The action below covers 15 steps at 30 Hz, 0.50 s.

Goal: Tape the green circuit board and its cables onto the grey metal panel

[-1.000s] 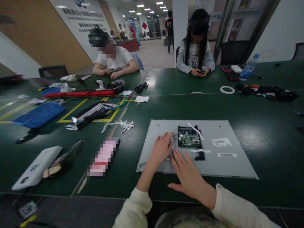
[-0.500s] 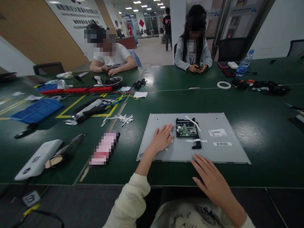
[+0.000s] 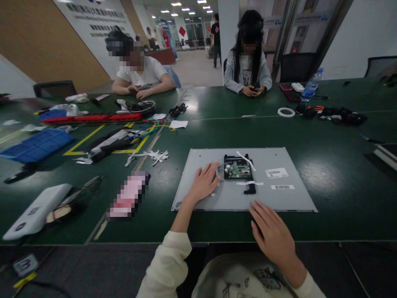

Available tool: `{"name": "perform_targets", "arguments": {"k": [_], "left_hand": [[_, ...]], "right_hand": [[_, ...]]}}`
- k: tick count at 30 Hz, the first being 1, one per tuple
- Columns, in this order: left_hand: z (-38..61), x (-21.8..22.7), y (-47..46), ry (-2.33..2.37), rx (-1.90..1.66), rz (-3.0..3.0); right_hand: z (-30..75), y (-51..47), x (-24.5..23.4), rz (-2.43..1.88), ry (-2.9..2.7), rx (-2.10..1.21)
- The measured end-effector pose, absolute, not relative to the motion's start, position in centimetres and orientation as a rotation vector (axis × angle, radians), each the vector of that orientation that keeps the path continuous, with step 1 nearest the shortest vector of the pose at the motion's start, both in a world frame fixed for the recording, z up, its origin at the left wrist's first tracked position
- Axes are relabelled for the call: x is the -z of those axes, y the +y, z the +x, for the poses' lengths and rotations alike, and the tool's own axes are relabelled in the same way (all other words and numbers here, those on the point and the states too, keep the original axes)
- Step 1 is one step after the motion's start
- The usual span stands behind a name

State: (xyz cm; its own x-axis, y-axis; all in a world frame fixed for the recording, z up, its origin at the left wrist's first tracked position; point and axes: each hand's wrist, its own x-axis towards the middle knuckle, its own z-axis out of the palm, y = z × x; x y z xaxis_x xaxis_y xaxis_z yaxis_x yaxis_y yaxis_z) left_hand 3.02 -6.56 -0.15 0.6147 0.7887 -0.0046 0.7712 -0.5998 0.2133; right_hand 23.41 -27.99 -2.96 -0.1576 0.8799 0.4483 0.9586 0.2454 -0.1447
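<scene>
A flat grey metal panel (image 3: pixel 288 198) lies on the green table, seemingly the back of a display. On it sits a green circuit board (image 3: pixel 238 170) in a black bracket (image 3: pixel 250 188), with strips of white tape (image 3: pixel 249 183) across the bracket. My left hand (image 3: pixel 203 182) rests on the panel just left of the board, fingers stretched out and partly over a cable. Outstretched fingers of my right hand (image 3: pixel 273 231) reach the panel's near edge; whether they touch it I cannot tell. Two labels (image 3: pixel 276 173) are stuck on the panel's right part.
To the left are a phone (image 3: pixel 128 194), a white power bank (image 3: pixel 39 211), tape scraps (image 3: pixel 153 156) and a blue tray (image 3: pixel 37 145). A roll of white tape (image 3: pixel 285 112) and a water bottle (image 3: pixel 312 85) stand farther back. Two people sit across the table.
The whole view has shifted a little, so most things appear farther left. My right hand's fingers have drawn closer together; my left hand stays on the panel.
</scene>
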Motion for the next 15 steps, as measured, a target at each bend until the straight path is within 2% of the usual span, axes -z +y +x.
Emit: {"name": "perform_targets", "arguments": {"k": [6,12,15], "left_hand": [[2.7,-1.1,-7.0,1.244,-0.328,2.505],[4.2,-8.2,-12.9,0.895,-1.024,2.098],[4.7,-9.1,-18.4,0.582,-1.223,1.786]], "right_hand": [[23.4,-27.8,3.1,-1.678,-2.071,0.268],[23.3,-27.8,3.2,-1.661,-2.078,0.295],[23.3,-27.8,3.5,-1.661,-2.063,0.313]]}}
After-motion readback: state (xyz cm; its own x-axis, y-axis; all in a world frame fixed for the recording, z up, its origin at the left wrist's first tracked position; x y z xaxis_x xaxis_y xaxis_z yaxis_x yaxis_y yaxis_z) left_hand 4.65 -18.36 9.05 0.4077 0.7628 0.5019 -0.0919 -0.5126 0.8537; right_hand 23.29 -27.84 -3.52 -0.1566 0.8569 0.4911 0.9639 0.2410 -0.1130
